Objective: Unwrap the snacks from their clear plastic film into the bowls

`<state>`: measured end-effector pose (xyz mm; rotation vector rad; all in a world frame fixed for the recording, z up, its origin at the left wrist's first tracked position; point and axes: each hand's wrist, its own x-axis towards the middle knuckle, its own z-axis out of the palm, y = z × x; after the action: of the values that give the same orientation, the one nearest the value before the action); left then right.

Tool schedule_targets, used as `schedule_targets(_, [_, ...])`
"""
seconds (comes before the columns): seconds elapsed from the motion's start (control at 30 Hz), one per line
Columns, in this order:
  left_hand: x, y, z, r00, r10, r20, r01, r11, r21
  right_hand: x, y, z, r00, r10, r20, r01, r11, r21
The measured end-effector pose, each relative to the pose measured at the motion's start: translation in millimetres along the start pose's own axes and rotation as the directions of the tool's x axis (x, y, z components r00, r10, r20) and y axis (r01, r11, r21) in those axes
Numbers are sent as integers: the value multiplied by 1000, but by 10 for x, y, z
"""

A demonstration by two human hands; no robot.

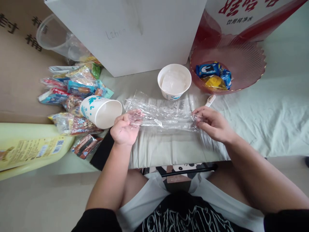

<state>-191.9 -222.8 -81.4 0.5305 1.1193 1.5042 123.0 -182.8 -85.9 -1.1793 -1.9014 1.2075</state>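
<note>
Head view: I have the left hand (125,127) pinching one end of the clear plastic (163,117), right hand (214,125) pinching the other; it's stretched between them above the pale cloth (280,119). Paper bowl (174,82) just beyond, tipped paper cup (100,112) beside left hand.

Both hands stretch a crumpled sheet of clear plastic (160,120) above the pale cloth (272,125) — the left hand (126,128) pinching one end, the right hand (214,124) the other. Just beyond the plastic stands a white paper bowl (173,96); a scalloped pink bowl (248,62) to its right holds blue and yellow packets (214,77). Near the left hand a paper cup (93,111) lies tipped over — wrapped snacks (80,87) are heaped behind it, beside a large white box (135,38).
</note>
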Motion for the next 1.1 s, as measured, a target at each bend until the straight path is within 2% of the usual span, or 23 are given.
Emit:
schedule_targets(0.13, [-2,17,21,999,-18,-30,18,1000,1,-6,-38,4,1000,17,-12,-17,999,38])
schedule_targets(0.3, [-11,38,48,999,-6,-48,5,1000,-10,-32,-87,23,982,187,8,-182,949,259])
schedule_targets(0.4, [-15,47,53,999,3,-48,-4,1000,-8,-42,-74,34,972,235,-7,-218,911,350])
schedule_targets(0.5, [-7,48,60,996,10,-83,-11,1000,-7,-40,-37,45,969,245,-24,-211,877,432])
schedule_targets(0.57, [11,43,63,987,22,-157,-27,999,-29,-34,-11,53,965,256,-52,-202,858,472])
schedule_targets(0.7, [66,37,71,932,51,-359,-81,994,-68,-25,20,64,949,261,-176,-136,844,519])
schedule_targets(0.8, [93,44,94,889,20,-457,-58,996,-69,-19,11,72,945,247,-217,-95,837,539])
schedule_targets(0.97, [93,76,156,870,15,-493,-71,993,-96,15,-44,91,938,261,-226,-85,809,582])
schedule_targets(1.1, [64,111,194,879,-81,-471,16,990,-141,39,-51,96,916,281,-285,-71,814,576])
